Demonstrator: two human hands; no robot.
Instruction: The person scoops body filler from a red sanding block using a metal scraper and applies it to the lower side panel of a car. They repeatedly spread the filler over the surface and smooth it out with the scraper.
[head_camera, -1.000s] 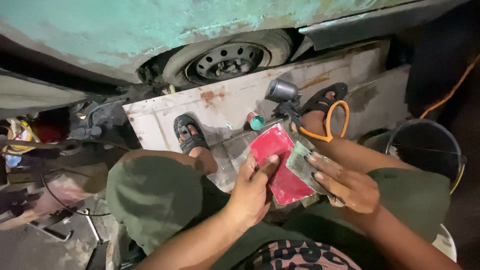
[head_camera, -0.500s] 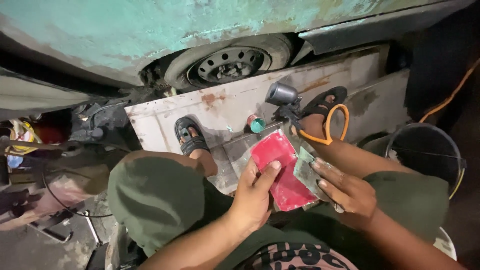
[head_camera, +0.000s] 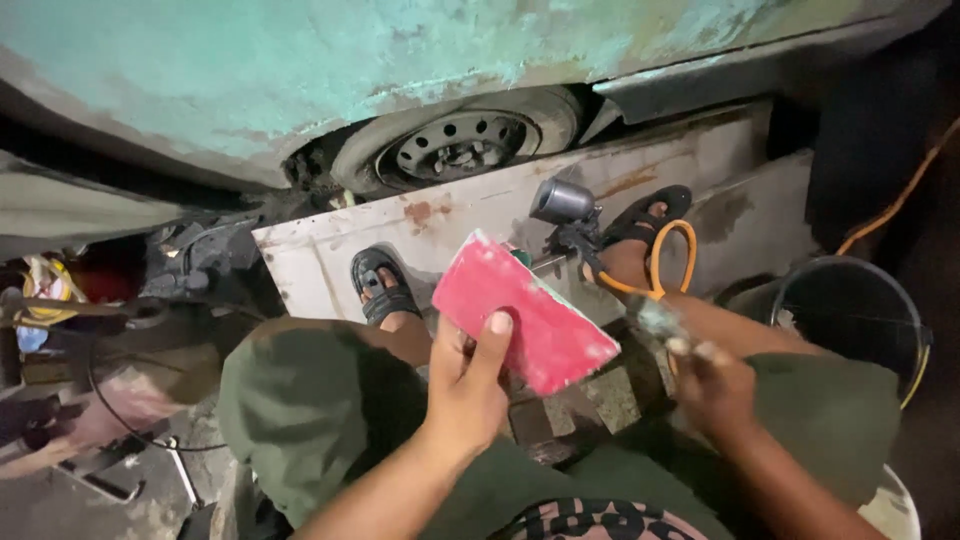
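One red rectangular sheet (head_camera: 525, 310), like sandpaper, held up at the centre of the view, tilted, with its far corner to the left and its near corner to the right. Left hand (head_camera: 465, 385) closed around the near left edge of the sheet, thumb (head_camera: 493, 345) pressed flat on the red face, other fingers hidden behind.

Right hand (head_camera: 712, 385) blurred, to the right of the sheet and apart from it. Fingers curled around one small grey piece (head_camera: 655, 320); not possible to tell what it is.

Two feet in two black sandals: one sandal (head_camera: 380, 290) to the left of the sheet, the other sandal (head_camera: 645, 215) farther right. Both resting against one long white metal panel (head_camera: 330, 250) with rust spots. Two knees in green trousers (head_camera: 320, 410) on the near side.

One spray gun (head_camera: 568, 215) with a silver cup lying on the panel, just beyond the sheet. One orange hose (head_camera: 680, 255) looped beside the right foot. One black bucket (head_camera: 850, 310) at the right. One car wheel (head_camera: 460, 145) at the far side, under a faded green car body (head_camera: 400, 60).
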